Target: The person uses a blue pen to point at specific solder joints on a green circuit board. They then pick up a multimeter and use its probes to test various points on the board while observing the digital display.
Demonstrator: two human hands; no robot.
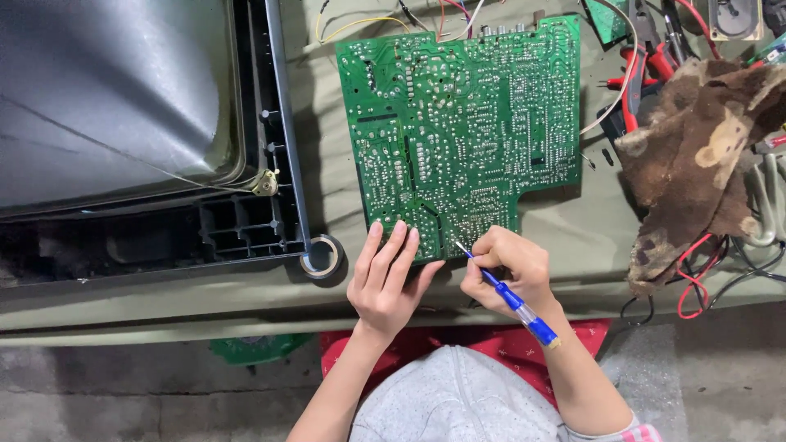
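Note:
A large green circuit board [467, 123] lies solder side up on the olive cloth bench [573, 233]. My left hand [385, 274] rests flat on the board's near edge, fingers together, holding it down. My right hand [508, 274] grips a blue-handled screwdriver [512, 299] like a pen. Its metal tip touches the board's near edge just right of my left fingers.
A grey picture tube in a black frame [131, 131] fills the left. A tape roll [322, 255] lies by its corner. A brown cloth [704, 155], red-handled pliers [643, 65], and red and black leads [696, 278] crowd the right. Wires [360, 24] run off the board's far edge.

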